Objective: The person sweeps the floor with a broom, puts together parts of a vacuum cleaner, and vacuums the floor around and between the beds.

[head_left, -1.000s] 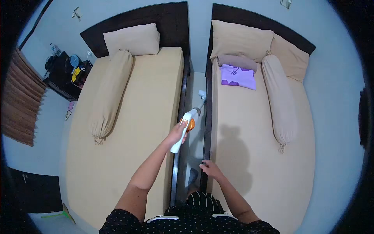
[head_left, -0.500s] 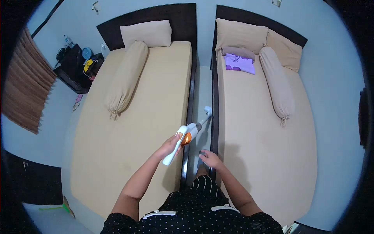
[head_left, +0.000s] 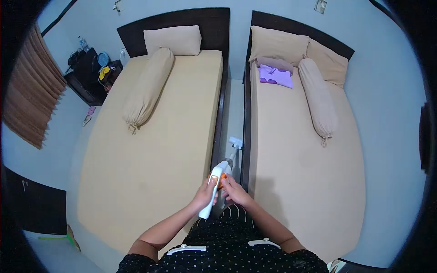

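My left hand [head_left: 205,194] is wrapped round the handle of a white stick vacuum cleaner [head_left: 217,174], which has an orange dust cup [head_left: 222,181]. The vacuum slants down and forward into the narrow gap between two beds. Its floor head [head_left: 235,142] rests on the floor in that gap, beside the right bed's dark frame. Against the right side of the vacuum body, by the dust cup, is my right hand [head_left: 236,192], its fingers stretched out and partly apart. Whether it presses on the cup is hard to see.
The left bed [head_left: 182,113] bears a pillow [head_left: 173,40] and a bolster [head_left: 150,91]. On the right bed [head_left: 309,182] lie pillows, another bolster [head_left: 316,98] and folded purple cloth [head_left: 276,76]. Dark bed rails [head_left: 246,113] border the gap. A cluttered dark cabinet [head_left: 86,79] stands at the far left.
The vacuum has come back toward my body, its floor head sliding nearer and slightly left. My right hand has moved up and left to the dust cup.
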Motion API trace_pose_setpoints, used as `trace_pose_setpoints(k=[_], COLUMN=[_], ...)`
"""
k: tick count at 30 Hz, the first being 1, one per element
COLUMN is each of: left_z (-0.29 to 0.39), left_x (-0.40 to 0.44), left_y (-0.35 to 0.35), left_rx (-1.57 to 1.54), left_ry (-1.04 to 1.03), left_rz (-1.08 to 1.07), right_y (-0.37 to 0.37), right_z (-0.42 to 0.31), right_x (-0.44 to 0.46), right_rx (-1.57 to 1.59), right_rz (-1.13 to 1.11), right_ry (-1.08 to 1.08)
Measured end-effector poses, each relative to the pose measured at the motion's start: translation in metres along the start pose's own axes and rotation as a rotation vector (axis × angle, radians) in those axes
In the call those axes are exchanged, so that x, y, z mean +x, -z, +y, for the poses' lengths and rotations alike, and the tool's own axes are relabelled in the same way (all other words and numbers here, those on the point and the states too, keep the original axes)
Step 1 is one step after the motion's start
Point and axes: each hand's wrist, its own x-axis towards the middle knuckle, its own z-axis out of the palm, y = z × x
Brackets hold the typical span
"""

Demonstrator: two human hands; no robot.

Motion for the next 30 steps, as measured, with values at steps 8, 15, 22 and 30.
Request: trace_pose_setpoints(k=[8,15,22,30], left_z=[-0.012,0.017,0.159,0.275], left_x=[0.099,0.199,0.117,-0.037], left_y=[-0.065,-0.068,-0.050,-0.040], left_rx=[-0.078,0.251,0.571,0.038], left_ry=[-0.129,-0.214,-0.449,-1.085], left_rz=[0.159,-0.094,-0.294,-1.299], right_y=[0.071,0.139,0.208,0.189], right_z=[0.022,0.014,0.061,-0.039], right_x=[0.067,0.148,0.250,0.148], right_rx=[0.075,0.238,-0.120,-0.142], right_rz=[-0.069,0.208,0.630,0.499], right_ry=[0.024,0.244,0.251,0.185])
